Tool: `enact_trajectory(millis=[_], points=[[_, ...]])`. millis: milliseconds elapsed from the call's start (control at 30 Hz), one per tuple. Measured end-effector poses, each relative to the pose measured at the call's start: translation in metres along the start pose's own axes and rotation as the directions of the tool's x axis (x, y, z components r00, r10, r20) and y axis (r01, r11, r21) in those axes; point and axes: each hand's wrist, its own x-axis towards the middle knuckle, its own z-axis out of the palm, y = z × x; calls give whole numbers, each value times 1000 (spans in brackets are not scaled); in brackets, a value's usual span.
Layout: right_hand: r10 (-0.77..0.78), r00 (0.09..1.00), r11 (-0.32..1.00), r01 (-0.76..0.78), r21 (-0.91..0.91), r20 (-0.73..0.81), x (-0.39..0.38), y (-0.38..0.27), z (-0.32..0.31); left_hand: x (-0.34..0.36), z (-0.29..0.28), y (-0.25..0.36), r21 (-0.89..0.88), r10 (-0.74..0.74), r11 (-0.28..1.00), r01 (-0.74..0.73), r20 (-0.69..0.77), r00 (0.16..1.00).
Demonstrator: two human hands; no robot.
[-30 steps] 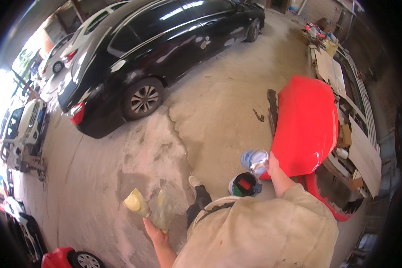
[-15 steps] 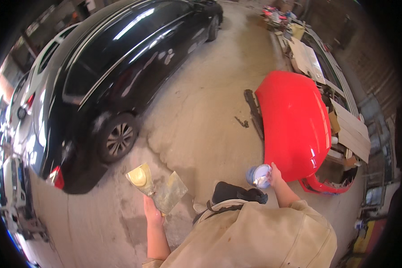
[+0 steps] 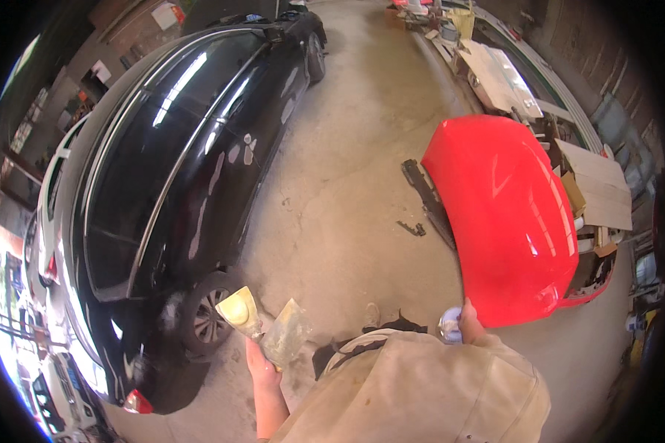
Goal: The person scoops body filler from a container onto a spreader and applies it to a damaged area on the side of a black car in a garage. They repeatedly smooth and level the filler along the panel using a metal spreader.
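Note:
Two flat putty knives fan out from my left hand (image 3: 261, 367), whose fingers are closed around their lower ends. One putty knife (image 3: 238, 310) carries a smooth yellow lump of putty. The other putty knife (image 3: 288, 332) is broad, with a dull, smeared blade. My right hand (image 3: 471, 326) grips a round tin (image 3: 451, 323) at its rim, close to my right side; its top looks pale and its contents cannot be made out. To my left stands a black car (image 3: 162, 170) with pale grey filler patches (image 3: 207, 203) along its side.
A glossy red car hood (image 3: 502, 221) rests at the right, beside a dark plastic strip (image 3: 427, 201) on the concrete floor (image 3: 340, 199). Cardboard sheets (image 3: 595, 184) and assorted parts line the right wall. The car's rear wheel (image 3: 211, 314) is near my left hand.
The view has shifted, so the black car's side shows more and sits lower. The tin has moved in closer to my body. Both hands keep their hold.

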Motion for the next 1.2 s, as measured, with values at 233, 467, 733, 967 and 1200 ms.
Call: enact_trajectory(millis=[233, 467, 733, 967, 1200], points=[[80, 987, 962, -113, 248, 140, -15, -105, 141, 155, 29, -2, 34, -45, 999, 41, 106, 993], [-49, 988, 984, 22, 179, 147, -60, -224, 244, 363, 74, -19, 73, -199, 979, 191, 131, 971], [-95, 992, 971, 75, 227, 79, -90, -345, 307, 579, 182, -16, 262, -297, 944, 201, 404, 866], [80, 988, 990, -62, 129, -135, -21, -362, 349, 668, 251, -52, 322, -409, 900, 294, 387, 826], [115, 990, 980, -100, 171, -79, 80, -416, 429, 733, 340, -64, 250, -353, 923, 291, 257, 900]])
